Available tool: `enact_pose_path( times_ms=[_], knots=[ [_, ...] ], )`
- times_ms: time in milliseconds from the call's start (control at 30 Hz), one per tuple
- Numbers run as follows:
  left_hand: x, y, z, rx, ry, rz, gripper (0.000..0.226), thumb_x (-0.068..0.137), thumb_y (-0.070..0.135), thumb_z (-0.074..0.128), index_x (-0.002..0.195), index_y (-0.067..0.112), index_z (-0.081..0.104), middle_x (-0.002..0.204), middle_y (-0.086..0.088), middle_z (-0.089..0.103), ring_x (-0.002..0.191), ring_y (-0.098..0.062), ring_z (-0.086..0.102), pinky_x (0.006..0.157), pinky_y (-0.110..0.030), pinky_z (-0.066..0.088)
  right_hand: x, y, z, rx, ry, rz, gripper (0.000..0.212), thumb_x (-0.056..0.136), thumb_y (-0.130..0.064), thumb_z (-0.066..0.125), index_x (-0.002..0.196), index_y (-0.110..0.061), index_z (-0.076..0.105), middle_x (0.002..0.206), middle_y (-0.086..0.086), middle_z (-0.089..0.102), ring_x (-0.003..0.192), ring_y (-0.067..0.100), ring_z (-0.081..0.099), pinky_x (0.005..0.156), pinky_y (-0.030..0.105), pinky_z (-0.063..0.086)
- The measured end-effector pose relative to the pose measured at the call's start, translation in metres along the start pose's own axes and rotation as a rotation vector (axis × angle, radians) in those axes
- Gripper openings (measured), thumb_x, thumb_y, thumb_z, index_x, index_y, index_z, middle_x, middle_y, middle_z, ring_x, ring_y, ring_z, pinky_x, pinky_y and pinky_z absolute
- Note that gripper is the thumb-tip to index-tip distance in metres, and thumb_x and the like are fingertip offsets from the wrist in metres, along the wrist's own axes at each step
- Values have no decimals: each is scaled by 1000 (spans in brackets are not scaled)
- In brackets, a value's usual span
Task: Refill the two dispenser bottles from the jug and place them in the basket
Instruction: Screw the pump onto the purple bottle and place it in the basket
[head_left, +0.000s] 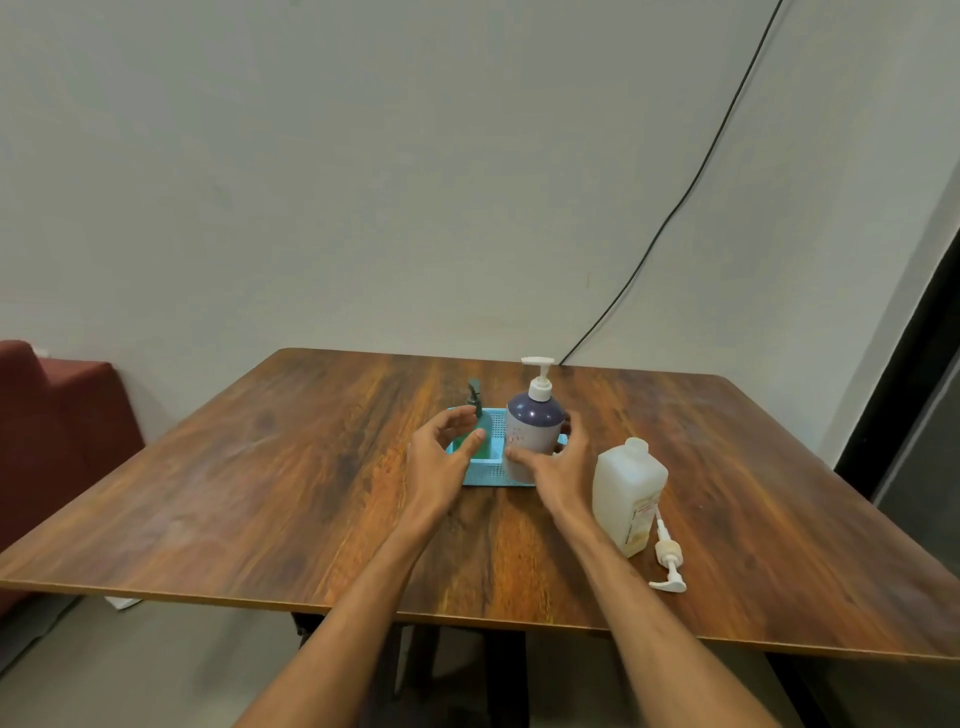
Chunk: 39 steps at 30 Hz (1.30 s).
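The purple bottle (535, 426) and the green bottle (474, 400) stand upright in our blue basket (493, 480) at mid-table, with green at nine o'clock of purple. Our left hand (441, 457) and right hand (558, 467) flank the basket, fingers spread and gripping nothing. The uncapped jug (626, 493) stands at four o'clock of the basket, and its loose pump (667, 564) lies beside it on the table (260, 493).

jug (628, 493) right of basket (497, 475), pump (667, 564) beside
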<state>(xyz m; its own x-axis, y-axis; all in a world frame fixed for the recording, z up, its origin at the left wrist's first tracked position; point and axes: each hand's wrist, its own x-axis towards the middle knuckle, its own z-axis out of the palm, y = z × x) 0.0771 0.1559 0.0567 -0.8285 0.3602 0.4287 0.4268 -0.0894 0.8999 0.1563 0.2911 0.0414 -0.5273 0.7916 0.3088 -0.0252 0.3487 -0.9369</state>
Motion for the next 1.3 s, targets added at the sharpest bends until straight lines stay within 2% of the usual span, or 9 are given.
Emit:
enact_pose_path(
  times_ms=[167, 267, 500, 600, 667, 833, 1000, 1133, 1300],
  knots=[
    [12, -7, 2, 26, 18, -5, 27, 87, 14, 72, 114, 18, 69, 110, 5, 71, 101, -8, 67, 89, -36, 58, 22, -6, 10, -19, 24, 51, 80, 67, -18, 90, 131, -28, 43, 124, -3, 60, 78, 2, 60, 58, 11, 47],
    [20, -15, 4, 30, 7, -21, 26, 88, 10, 70, 112, 19, 70, 110, 7, 71, 101, -8, 68, 87, -40, 59, 29, -5, 16, -12, 38, 55, 80, 69, -13, 89, 135, -20, 44, 120, -3, 58, 80, 3, 58, 52, 8, 43],
    [36, -31, 3, 37, 7, -43, 25, 90, 6, 67, 111, 19, 70, 111, 8, 71, 103, -11, 67, 89, -42, 58, 47, 9, 28, -17, 66, 57, 80, 65, -7, 89, 133, -17, 49, 127, 1, 60, 101, 12, 59, 66, 8, 43],
    [38, -36, 2, 43, 4, -52, 26, 90, 6, 66, 111, 20, 70, 111, 10, 70, 102, -9, 68, 88, -40, 59, 53, 16, 31, -53, 50, 51, 80, 61, -9, 91, 131, -17, 52, 126, 2, 63, 107, 19, 62, 85, 29, 55],
    [39, -39, 4, 40, 5, -57, 27, 90, 4, 66, 112, 18, 69, 111, 8, 71, 101, -10, 68, 87, -39, 59, 56, 21, 33, -99, 41, 54, 80, 61, -10, 91, 130, -17, 53, 126, 2, 63, 110, 21, 62, 92, 39, 55],
    [40, -48, 6, 37, 16, -76, 27, 90, 3, 66, 114, 14, 69, 110, 5, 71, 100, -10, 69, 87, -39, 59, 59, 30, 37, -212, 1, 103, 83, 61, -10, 90, 133, -14, 49, 130, 7, 59, 118, 26, 58, 98, 44, 52],
    [43, -49, 5, 42, 33, -76, 25, 91, 4, 65, 112, 16, 68, 111, 5, 70, 97, -6, 68, 82, -27, 59, 60, 34, 36, -273, -14, 109, 81, 65, -6, 88, 135, -10, 46, 130, 7, 58, 116, 24, 59, 81, 22, 48],
    [44, -52, 3, 44, 43, -76, 23, 91, 5, 66, 112, 15, 69, 109, 8, 70, 96, -8, 69, 82, -28, 59, 58, 32, 34, -363, -32, 99, 78, 68, -11, 89, 133, -9, 47, 131, 10, 60, 114, 26, 61, 82, 26, 50],
    [43, -53, 2, 65, 49, -86, 23, 92, 7, 65, 114, 13, 68, 112, 4, 69, 98, -11, 68, 84, -33, 60, 56, 27, 33, -398, -65, 111, 76, 71, -14, 87, 134, -9, 45, 134, 9, 58, 118, 25, 59, 81, 21, 45]
  ],
)
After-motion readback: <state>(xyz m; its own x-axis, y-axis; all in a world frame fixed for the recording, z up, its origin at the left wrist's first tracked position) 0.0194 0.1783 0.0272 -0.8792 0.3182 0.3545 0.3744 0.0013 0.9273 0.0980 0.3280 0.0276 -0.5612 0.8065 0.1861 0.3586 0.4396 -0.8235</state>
